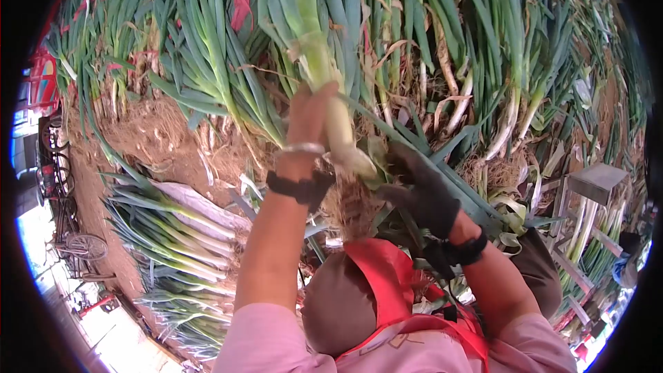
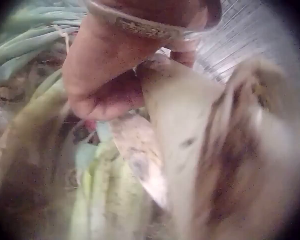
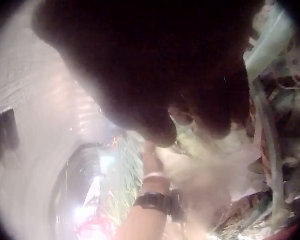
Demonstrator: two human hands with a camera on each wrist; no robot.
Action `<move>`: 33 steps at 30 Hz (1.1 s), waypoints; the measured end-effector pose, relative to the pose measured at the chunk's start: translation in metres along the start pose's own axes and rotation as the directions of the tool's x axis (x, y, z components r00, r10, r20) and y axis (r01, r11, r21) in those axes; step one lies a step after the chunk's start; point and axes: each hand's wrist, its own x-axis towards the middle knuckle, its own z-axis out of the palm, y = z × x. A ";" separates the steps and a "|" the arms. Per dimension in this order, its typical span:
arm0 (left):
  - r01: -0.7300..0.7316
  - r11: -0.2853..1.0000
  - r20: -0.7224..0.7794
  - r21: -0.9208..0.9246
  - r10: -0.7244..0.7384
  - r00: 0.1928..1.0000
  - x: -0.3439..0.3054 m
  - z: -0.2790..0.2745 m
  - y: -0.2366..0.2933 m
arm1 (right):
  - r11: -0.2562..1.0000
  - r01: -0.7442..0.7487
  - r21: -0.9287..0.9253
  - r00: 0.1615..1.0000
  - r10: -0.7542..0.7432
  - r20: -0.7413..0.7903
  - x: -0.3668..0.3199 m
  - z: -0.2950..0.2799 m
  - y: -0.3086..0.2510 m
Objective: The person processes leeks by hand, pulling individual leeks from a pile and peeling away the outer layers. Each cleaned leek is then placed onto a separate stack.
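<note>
We read no text, label, brand, number or sign in any of the three views. On the pink shirt [image 1: 414, 358] we see a dark angular mark [image 1: 406, 340] that forms no letters we can make out. On the bracelet [image 2: 145, 30] we see small marks, too blurred for us to decipher.

Head view looks down; close-up wrist views share its leek [image 1: 340, 131].

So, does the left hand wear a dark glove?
No, the left hand shows bare skin, with a bracelet near it.
</note>
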 end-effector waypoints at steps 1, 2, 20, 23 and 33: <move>0.006 1.000 0.039 -0.013 -0.005 0.999 -0.013 0.006 0.007 | 1.000 0.018 -0.002 1.000 -0.018 -0.017 0.000 0.007 -0.005; -0.011 1.000 0.054 -0.009 0.012 0.998 -0.026 0.012 0.008 | 0.964 -0.033 0.263 0.997 0.012 0.081 -0.005 0.013 -0.010; -0.258 0.820 0.408 -0.512 0.496 0.766 -0.255 0.128 0.143 | 0.857 0.156 0.490 0.986 -0.161 -0.032 -0.161 -0.093 -0.149; -0.266 0.838 0.455 -0.476 0.494 0.741 -0.291 0.145 0.133 | 0.903 0.255 0.345 0.960 -0.278 0.018 -0.164 -0.100 -0.193; -0.455 0.854 0.397 -0.252 0.520 0.756 -0.352 0.178 0.125 | 0.924 0.343 0.167 0.934 -0.317 -0.163 -0.216 -0.096 -0.189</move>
